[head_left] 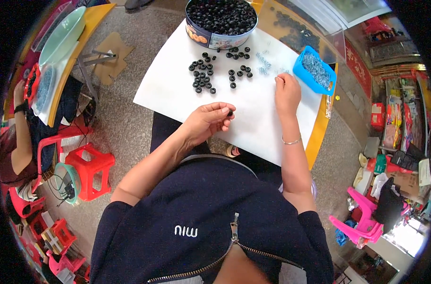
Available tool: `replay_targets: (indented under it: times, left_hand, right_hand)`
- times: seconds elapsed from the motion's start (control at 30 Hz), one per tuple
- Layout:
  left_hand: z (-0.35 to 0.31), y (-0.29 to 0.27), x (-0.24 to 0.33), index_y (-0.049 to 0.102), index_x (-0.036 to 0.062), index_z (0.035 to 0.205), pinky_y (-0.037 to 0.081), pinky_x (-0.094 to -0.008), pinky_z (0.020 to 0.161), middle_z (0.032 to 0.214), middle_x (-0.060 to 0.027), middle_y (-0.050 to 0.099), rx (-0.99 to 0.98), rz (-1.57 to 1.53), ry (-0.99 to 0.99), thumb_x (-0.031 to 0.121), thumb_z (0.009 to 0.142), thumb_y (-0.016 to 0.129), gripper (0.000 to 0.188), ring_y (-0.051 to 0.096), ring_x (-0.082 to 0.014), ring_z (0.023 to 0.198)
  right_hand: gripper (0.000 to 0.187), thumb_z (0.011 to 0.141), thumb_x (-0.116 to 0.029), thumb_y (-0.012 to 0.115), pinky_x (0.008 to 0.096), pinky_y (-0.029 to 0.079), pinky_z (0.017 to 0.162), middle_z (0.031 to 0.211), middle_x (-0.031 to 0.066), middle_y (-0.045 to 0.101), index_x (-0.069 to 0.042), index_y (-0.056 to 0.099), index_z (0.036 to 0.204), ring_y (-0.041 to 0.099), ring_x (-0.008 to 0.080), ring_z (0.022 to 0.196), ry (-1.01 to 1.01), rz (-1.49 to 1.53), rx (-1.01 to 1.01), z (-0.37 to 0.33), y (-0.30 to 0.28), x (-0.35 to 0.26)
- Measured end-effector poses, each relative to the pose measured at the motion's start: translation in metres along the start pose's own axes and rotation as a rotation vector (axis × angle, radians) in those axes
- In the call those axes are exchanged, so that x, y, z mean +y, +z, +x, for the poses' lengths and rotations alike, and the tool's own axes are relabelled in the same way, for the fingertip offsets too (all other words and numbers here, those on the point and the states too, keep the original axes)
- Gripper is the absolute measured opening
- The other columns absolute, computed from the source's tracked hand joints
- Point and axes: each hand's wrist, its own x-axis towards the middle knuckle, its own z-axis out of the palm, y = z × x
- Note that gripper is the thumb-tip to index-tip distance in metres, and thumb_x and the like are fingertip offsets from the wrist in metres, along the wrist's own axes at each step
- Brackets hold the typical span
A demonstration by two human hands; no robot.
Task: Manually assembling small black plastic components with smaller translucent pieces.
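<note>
Dark top (201, 199): filling the foreground, zip hanging partly open.
Left hand (203, 122): pinching one black bead (230, 113) between thumb and forefinger, other fingers curling loosely, over the near part of the white sheet (260, 118) on the desk (315, 144).
Right hand (288, 94): curling nearly closed, thumb meeting forefinger, not showing whether gripping anything.
Held bead to right hand: lying leftward and nearer the body, probably the gap that matters; showing no readable hole axis.
Pale-blue beads (262, 64): scattering just beyond and left of the right hand, the nearer one.
Blue tray (306, 81): standing just right.
</note>
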Motion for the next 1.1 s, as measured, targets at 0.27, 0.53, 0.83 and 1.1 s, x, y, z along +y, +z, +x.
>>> replay_targets:
  times: [0.27, 0.53, 0.83, 1.1]
  left_hand:
    - [0.001, 0.001, 0.002, 0.058, -0.0014, 0.112, 0.052, -0.0206, 0.067, 0.095, -0.0065, 0.062, 0.01, -0.123, 0.052, 0.015, 0.097, 0.054, 0.023, 0.059, -0.0089, 0.075]
    - [0.004, -0.004, -0.007, 0.061, 0.0018, 0.108, 0.052, -0.0212, 0.067, 0.087, -0.0024, 0.063, -0.003, -0.119, 0.103, 0.017, 0.095, 0.057, 0.02, 0.059, -0.0086, 0.072]
    - [0.004, -0.005, -0.007, 0.062, 0.0009, 0.105, 0.051, -0.0239, 0.067, 0.085, -0.0034, 0.063, -0.039, -0.028, 0.084, 0.018, 0.093, 0.06, 0.021, 0.059, -0.0108, 0.071]
    - [0.008, -0.017, -0.003, 0.061, 0.0002, 0.109, 0.052, -0.0246, 0.068, 0.09, -0.0056, 0.064, -0.161, -0.172, 0.09, 0.016, 0.095, 0.056, 0.022, 0.06, -0.0118, 0.074]
  right_hand:
    - [0.011, 0.085, -0.004, 0.064, 0.0199, 0.043, 0.071, 0.085, -0.0005, 0.062, 0.001, 0.064, 0.094, 0.052, 0.007, 0.075, 0.455, 1.027, -0.372, -0.043, -0.05, -0.067]
    - [0.009, 0.084, -0.007, 0.065, 0.0263, 0.047, 0.064, 0.08, 0.0067, 0.062, -0.001, 0.065, 0.091, 0.058, 0.0137, 0.069, 0.064, 0.756, -0.356, -0.061, -0.05, -0.114]
    - [0.01, 0.084, -0.007, 0.067, 0.0223, 0.045, 0.06, 0.076, 0.002, 0.061, 0.0, 0.061, 0.087, 0.055, 0.0076, 0.066, 0.136, 0.751, -0.504, -0.059, -0.059, -0.115]
    - [0.013, 0.09, -0.013, 0.059, 0.0231, 0.042, 0.063, 0.071, -0.0014, 0.054, 0.0, 0.059, 0.086, 0.048, 0.0054, 0.071, 0.202, 0.885, -0.645, -0.027, -0.035, -0.098]
